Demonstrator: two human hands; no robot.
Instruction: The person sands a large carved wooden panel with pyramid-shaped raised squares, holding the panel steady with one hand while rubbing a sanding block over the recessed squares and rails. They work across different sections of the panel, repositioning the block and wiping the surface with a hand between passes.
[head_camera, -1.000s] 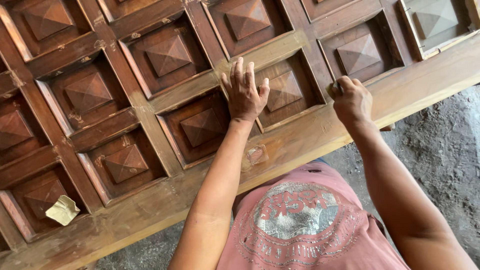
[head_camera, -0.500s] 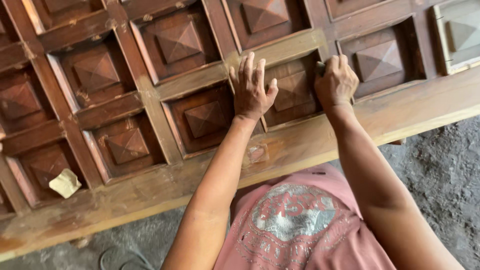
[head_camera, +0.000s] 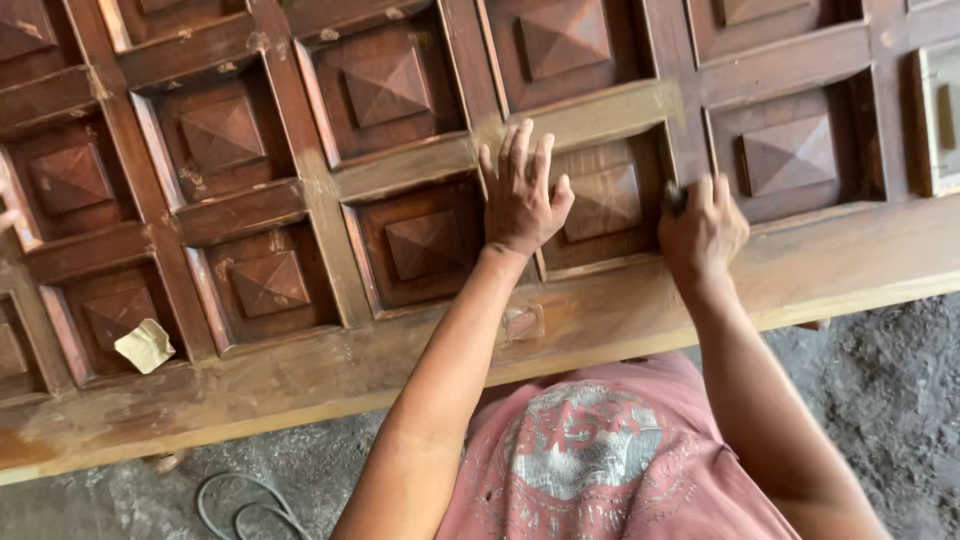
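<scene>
Lengthwise left-right: panelled door (head_camera: 620, 320), hands (head_camera: 520, 195) atop.

1. Your left hand (head_camera: 520, 195) lies flat, palm down, fingers spread and pointing away from you.
2. Your right hand (head_camera: 700, 232) is curled into a loose fist.
3. Both your forearms are bare and stretched forward.
</scene>
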